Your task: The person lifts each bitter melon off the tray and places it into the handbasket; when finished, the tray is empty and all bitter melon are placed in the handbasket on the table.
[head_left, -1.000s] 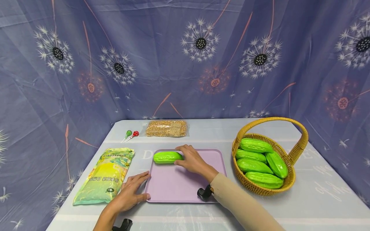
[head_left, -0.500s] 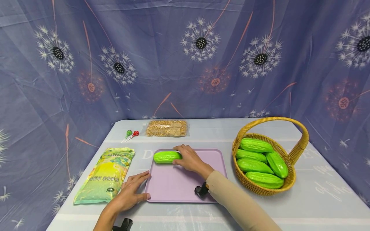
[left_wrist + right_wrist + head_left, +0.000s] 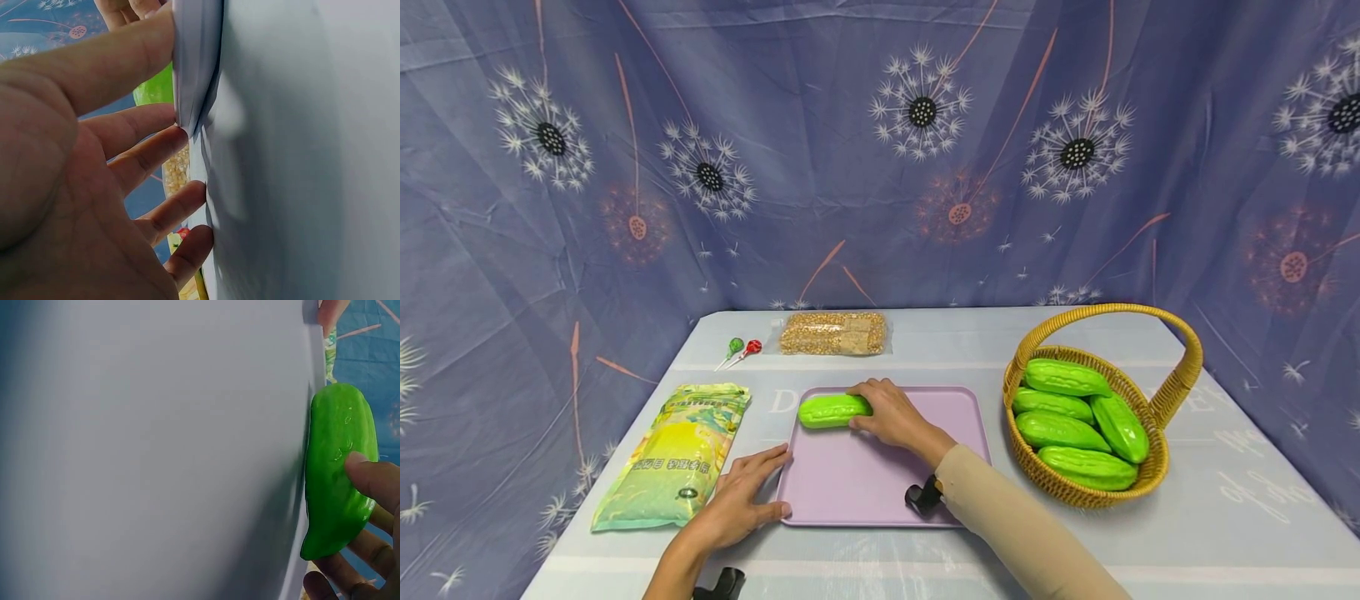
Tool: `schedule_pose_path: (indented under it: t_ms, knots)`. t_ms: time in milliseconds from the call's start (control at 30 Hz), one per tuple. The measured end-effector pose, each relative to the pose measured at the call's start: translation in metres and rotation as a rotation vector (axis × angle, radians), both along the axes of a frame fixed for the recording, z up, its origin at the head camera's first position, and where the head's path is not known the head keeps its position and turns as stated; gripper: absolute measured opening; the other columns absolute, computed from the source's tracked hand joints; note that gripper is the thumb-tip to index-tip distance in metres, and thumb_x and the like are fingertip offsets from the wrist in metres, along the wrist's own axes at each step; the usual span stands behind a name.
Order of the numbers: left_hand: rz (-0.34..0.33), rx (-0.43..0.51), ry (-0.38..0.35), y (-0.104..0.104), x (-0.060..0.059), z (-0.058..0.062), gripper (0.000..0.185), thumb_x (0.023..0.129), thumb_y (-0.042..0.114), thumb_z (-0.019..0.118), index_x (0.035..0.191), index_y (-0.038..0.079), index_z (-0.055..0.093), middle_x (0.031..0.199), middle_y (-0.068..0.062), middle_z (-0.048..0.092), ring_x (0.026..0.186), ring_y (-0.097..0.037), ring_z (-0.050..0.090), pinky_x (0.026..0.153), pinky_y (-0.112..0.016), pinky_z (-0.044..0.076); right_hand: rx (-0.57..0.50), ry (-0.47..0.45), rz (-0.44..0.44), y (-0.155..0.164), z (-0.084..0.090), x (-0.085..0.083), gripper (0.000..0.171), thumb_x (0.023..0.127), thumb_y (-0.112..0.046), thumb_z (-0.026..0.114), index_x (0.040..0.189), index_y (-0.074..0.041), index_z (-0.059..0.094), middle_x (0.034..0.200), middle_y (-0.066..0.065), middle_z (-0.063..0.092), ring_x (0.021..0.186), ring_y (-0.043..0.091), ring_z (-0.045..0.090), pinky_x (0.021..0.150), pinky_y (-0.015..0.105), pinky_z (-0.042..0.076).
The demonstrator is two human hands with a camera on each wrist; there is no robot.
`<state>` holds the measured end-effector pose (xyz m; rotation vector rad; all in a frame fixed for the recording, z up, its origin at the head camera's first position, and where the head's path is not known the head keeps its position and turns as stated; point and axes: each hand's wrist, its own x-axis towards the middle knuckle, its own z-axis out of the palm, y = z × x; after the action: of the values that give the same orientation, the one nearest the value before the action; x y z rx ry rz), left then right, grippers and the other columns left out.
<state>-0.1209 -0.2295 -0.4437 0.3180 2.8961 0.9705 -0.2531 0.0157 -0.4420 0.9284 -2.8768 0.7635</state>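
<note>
A green bumpy gourd (image 3: 833, 410) lies at the back left of a lilac tray (image 3: 865, 483). My right hand (image 3: 887, 413) grips the gourd's right end, thumb at the front and fingers behind. The right wrist view shows the gourd (image 3: 337, 469) on the tray with fingertips (image 3: 372, 478) curled round it. My left hand (image 3: 741, 498) rests flat at the tray's front left corner, fingers straight, thumb on the rim. In the left wrist view those fingers (image 3: 140, 147) press against the tray edge (image 3: 194, 69).
A wicker basket (image 3: 1157, 467) with several more green gourds (image 3: 1078, 429) stands to the right. A yellow-green packet (image 3: 673, 454) lies left of the tray. Behind are two lollipops (image 3: 741, 348) and a clear bag of grain (image 3: 833, 333). Patterned cloth hangs all round.
My right hand has shifted slightly left along the gourd and settled on its right end. The gourd, the tray and my left hand have stayed in place.
</note>
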Motion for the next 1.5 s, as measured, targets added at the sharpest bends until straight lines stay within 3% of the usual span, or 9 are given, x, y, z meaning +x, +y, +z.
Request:
schedule_pose_path:
  t_ms: [300, 1067, 1500]
  knots:
    - [-0.002, -0.002, 0.004, 0.0, 0.0, 0.0, 0.068, 0.074, 0.032, 0.077, 0.134, 0.012, 0.053, 0.148, -0.005, 0.043, 0.128, -0.029, 0.036, 0.094, -0.049, 0.025, -0.046, 0.017, 0.007, 0.011, 0.014, 0.012, 0.048, 0.084, -0.033, 0.069, 0.128, -0.018, 0.057, 0.121, 0.001, 0.062, 0.104, 0.018, 0.052, 0.091, 0.037, 0.041]
    - [-0.012, 0.003, 0.02, -0.001, 0.002, 0.003, 0.068, 0.073, 0.034, 0.077, 0.134, 0.012, 0.053, 0.147, -0.005, 0.043, 0.125, -0.029, 0.037, 0.092, -0.048, 0.026, -0.103, 0.217, 0.028, 0.066, 0.046, 0.055, 0.048, 0.08, -0.029, 0.073, 0.126, -0.018, 0.06, 0.113, -0.004, 0.065, 0.094, 0.011, 0.052, 0.079, 0.03, 0.044]
    - [-0.005, 0.005, 0.016, 0.0, 0.002, 0.002, 0.069, 0.073, 0.033, 0.077, 0.134, 0.011, 0.053, 0.147, -0.006, 0.043, 0.126, -0.029, 0.037, 0.091, -0.046, 0.026, -0.139, 0.245, -0.048, 0.112, 0.058, 0.072, 0.049, 0.078, -0.027, 0.076, 0.125, -0.022, 0.06, 0.113, -0.007, 0.066, 0.092, 0.008, 0.051, 0.076, 0.029, 0.044]
